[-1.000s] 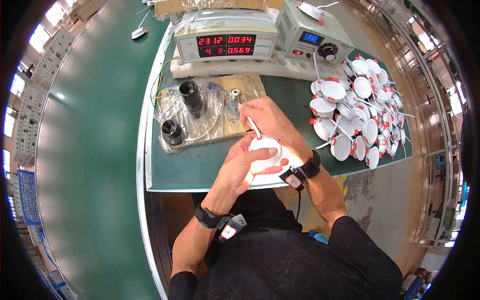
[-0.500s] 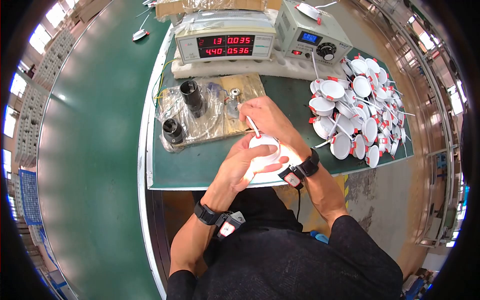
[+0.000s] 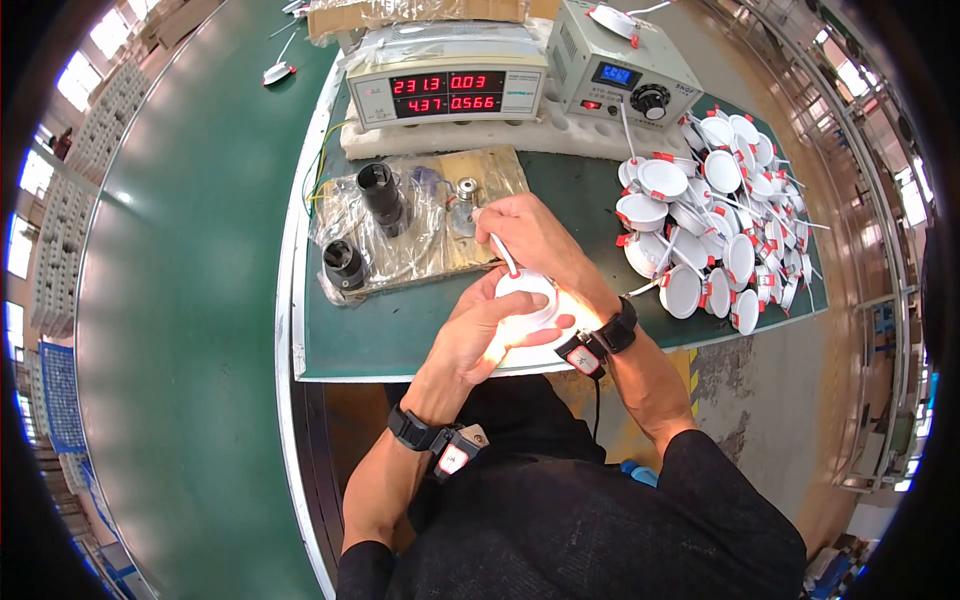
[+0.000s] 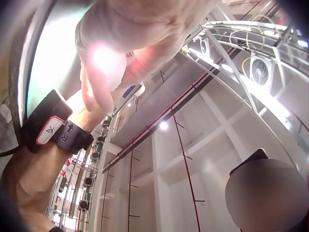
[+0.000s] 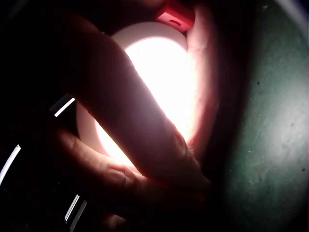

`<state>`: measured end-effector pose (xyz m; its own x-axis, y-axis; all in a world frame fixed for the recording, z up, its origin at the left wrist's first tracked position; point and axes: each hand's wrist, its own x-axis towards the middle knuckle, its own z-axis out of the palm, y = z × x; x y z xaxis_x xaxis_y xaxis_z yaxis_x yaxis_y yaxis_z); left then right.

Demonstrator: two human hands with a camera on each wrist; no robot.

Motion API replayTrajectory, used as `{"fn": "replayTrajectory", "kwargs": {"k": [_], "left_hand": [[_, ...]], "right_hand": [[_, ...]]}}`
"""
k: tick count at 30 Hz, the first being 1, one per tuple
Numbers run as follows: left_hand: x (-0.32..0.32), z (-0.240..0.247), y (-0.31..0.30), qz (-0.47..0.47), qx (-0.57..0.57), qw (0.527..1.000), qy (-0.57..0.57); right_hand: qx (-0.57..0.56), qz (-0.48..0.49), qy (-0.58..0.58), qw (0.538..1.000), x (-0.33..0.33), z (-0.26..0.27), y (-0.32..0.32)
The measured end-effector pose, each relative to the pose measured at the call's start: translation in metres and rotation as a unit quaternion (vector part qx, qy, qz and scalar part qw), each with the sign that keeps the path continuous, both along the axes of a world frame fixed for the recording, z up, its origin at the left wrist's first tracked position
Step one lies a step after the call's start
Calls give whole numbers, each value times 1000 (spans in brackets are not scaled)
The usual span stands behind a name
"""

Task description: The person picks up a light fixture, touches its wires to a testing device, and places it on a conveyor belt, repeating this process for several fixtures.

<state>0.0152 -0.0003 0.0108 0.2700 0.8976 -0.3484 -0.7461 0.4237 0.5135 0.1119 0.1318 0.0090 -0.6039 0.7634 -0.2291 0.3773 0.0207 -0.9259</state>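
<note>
A round white lamp (image 3: pixel 530 296) with a red clip is held in the left hand (image 3: pixel 478 330), its thumb across it and fingers beneath. Light glows from its lower side onto the fingers and the right wrist. In the right wrist view the lit lamp face (image 5: pixel 161 67) shines brightly between the fingers. The right hand (image 3: pixel 530 235) pinches the lamp's white cable (image 3: pixel 507 252) beside a small metal-topped post (image 3: pixel 467 190) on the plastic-wrapped board (image 3: pixel 440 255). The cable's far end is hidden by the fingers.
Two black sockets (image 3: pixel 380 195) stand on the board's left. Behind are a meter with red digits (image 3: pixel 450 92) and a grey box with a knob (image 3: pixel 625 75). Many white lamps (image 3: pixel 681 292) are heaped at the right. A long green surface (image 3: pixel 200 330) lies left.
The red digits on the meter have changed. Both hands keep nearly the same place and hold, and the lamp stays lit.
</note>
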Motion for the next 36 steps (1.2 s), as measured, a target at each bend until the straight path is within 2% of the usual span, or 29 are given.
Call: {"fn": "replayTrajectory", "kwargs": {"k": [23,36], "left_hand": [[1,1,-1,-5,5,1000,30],[-4,4,-3,-6,-24,999,-31]], "right_hand": [[9,7,26,1000,0,-3,0],[-11,-2,26,1000,0,-6,1]]}}
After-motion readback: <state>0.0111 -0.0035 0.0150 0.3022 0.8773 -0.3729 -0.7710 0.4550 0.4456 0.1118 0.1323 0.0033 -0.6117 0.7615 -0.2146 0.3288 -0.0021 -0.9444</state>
